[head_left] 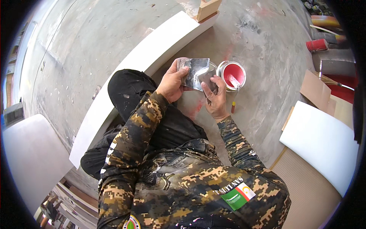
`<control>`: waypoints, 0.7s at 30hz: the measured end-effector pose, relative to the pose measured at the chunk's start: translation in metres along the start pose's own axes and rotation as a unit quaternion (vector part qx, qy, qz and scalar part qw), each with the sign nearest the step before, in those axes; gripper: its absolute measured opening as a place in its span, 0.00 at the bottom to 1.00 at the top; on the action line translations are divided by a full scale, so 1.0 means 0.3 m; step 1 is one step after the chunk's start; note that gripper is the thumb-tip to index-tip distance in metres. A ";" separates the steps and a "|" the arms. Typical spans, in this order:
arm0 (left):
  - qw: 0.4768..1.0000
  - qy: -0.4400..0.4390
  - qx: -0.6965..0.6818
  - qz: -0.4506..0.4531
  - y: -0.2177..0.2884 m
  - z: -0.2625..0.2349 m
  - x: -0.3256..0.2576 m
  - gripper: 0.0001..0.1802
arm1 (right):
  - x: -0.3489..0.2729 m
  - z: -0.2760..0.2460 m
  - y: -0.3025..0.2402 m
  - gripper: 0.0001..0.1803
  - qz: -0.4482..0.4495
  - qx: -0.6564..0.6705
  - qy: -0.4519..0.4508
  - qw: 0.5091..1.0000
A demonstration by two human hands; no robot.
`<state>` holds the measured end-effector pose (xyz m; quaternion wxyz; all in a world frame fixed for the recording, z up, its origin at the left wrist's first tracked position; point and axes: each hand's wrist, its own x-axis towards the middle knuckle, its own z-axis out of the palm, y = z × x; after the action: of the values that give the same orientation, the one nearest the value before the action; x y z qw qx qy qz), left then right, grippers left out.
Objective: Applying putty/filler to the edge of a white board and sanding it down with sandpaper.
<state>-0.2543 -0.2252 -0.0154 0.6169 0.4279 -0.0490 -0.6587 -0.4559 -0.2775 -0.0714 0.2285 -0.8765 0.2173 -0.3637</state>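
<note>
A long white board [141, 72] lies on the grey concrete floor [76, 45], running from the near left to the far middle, and a wooden block [207, 8] stands on its far end. The person's knee in black trousers [129, 91] is just beside this board. On the right there are a white panel [324, 141] and brown cardboard sheets [314, 89]; a small red cup [317, 45] stands far right.

An open round tin [231, 75] stands on the floor just right of the hands. It holds red paint, and a tool with a red handle [233, 104] leans in it, the handle pointing to the near side.

The left hand [173, 82] grasps the left edge of a crumpled grey metal-looking sheet [196, 70], thumb on top, fingers closed around it. The right hand [215, 99] holds the near right part of the same sheet, fingers bent and pinching it. The sheet is above the floor, between the knee and the tin, partly covering the tin's left rim.
</note>
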 end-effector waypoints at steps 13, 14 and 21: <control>0.979 -0.013 -0.182 0.089 0.102 -0.050 -0.097 0.16 | -0.102 0.143 0.199 0.31 0.172 0.067 -0.165 0.969; 0.974 -0.024 -0.204 0.099 0.121 -0.067 -0.126 0.16 | -0.118 0.111 0.197 0.30 0.169 0.031 -0.234 0.957; 0.912 0.001 -0.251 0.325 0.326 -0.314 -0.613 0.20 | 0.098 0.034 0.199 0.28 0.386 0.278 -0.087 0.876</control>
<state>-0.1435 -0.0473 0.0757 0.8841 0.2200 -0.0182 -0.4119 -0.4424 -0.3389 -0.0954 0.6025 -0.6520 0.4075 -0.2142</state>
